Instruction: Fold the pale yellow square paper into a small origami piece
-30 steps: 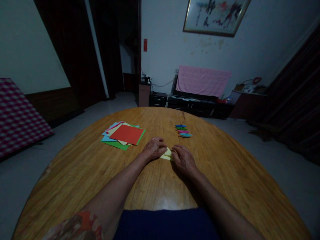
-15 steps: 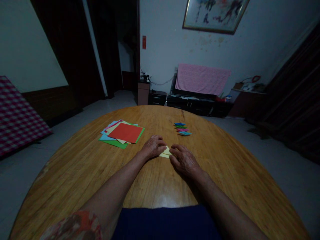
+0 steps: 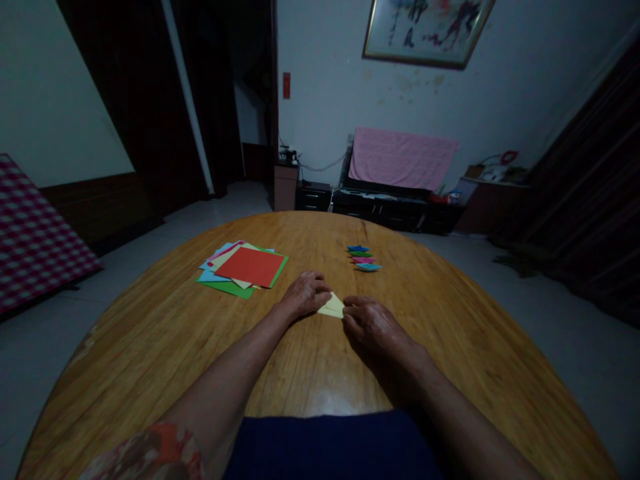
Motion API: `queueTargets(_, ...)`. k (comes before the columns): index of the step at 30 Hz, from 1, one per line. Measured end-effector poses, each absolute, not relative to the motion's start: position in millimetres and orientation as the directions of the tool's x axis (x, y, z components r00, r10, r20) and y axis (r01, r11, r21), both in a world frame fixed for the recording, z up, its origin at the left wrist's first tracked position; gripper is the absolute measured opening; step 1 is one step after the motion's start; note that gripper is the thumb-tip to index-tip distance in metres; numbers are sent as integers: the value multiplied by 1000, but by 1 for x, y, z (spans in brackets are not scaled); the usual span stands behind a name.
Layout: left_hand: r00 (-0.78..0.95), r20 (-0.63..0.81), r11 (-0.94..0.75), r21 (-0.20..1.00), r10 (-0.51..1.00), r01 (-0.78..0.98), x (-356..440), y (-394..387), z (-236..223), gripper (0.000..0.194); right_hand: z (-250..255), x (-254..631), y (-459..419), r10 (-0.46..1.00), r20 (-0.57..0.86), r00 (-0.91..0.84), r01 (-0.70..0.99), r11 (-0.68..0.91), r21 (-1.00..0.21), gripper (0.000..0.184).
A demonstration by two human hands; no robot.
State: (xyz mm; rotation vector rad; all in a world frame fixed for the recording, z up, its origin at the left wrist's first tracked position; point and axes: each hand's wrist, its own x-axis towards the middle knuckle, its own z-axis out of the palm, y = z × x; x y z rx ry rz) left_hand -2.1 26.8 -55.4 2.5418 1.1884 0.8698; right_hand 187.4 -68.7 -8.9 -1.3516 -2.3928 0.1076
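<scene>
Head view: pale-yellow folded paper [image 3: 332, 305] lies at centre of frame, just below the middle, on the wooden round table [image 3: 310, 373]. Left hand [image 3: 306, 294] is over the paper's left end, fingers bent and close together; whether they pinch or only press, cannot tell. Right hand [image 3: 373, 323] is at the right corner, thumb and forefinger drawn in close to it; the contact is partly hidden, so a firm pinch cannot be confirmed. Main risk, as judged: the paper skews if the right fingers pull while the left presses too lightly, since the tabletop looks smooth. Second: a crease set off-line, because the hands cover both ends and the light is dim. Third: a crumpled or torn corner if the right fingertips bear down hard on so small a piece. Lesser: the left hand, swung toward left of frame, could knock the askew stack of coloured sheets [image 3: 253, 267]; the right, reaching up-frame, could scatter the row of small paper boats [image 3: 369, 267], upper right of the paper.
</scene>
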Motion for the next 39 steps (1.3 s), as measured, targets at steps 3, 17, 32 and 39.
queueTargets(3,508,425,-660,413,749,628,-3,26,-54,23,-7,191,-67,835,248,-491,800,545,-250,30)
queueTargets(17,498,388,-628,550,776,550,-7,33,-55,25,-18,183,-63,830,372,-416,779,537,-325,29)
queueTargets(32,547,335,-621,600,768,504,-13,35,-51,18,-28,185,-51,838,366,-405,830,505,-237,16)
queueTargets(39,649,346,-723,472,678,504,-14,32,-46,23,-30,183,-49,823,389,-414,836,512,-195,20)
